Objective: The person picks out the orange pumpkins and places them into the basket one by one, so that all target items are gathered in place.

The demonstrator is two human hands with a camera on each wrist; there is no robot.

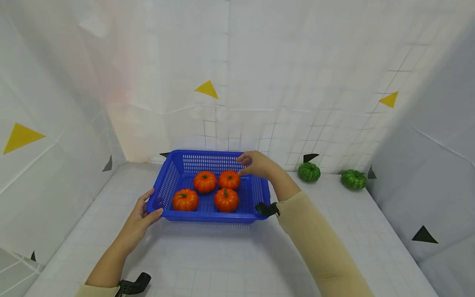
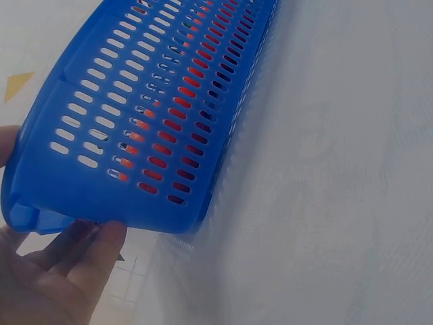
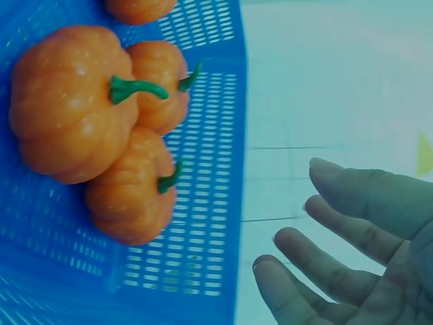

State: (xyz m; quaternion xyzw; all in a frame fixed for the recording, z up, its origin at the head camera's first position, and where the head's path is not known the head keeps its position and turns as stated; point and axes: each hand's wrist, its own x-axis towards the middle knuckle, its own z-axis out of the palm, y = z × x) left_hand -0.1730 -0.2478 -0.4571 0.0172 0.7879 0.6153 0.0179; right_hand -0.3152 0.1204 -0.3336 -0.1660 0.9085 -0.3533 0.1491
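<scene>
A blue plastic basket [image 1: 211,216] with slotted sides holds several small orange pumpkins [image 1: 185,200] with green stems. At the basket's left end, my left hand [image 1: 134,228] grips the rim near the front corner, thumb toward the front; the left wrist view shows its fingers [image 2: 101,254] at the basket's edge. My right hand [image 1: 259,165] hovers over the back right part, nearest the back right pumpkin [image 1: 229,180]. Its fingers are loosely bent and apart, with nothing between them in the right wrist view.
Two green pumpkins [image 1: 309,172] [image 1: 353,180] sit on the white table [image 1: 208,255] to the right, near the back wall. White sheeting [image 1: 252,62] with yellow and black triangles encloses the back and both sides.
</scene>
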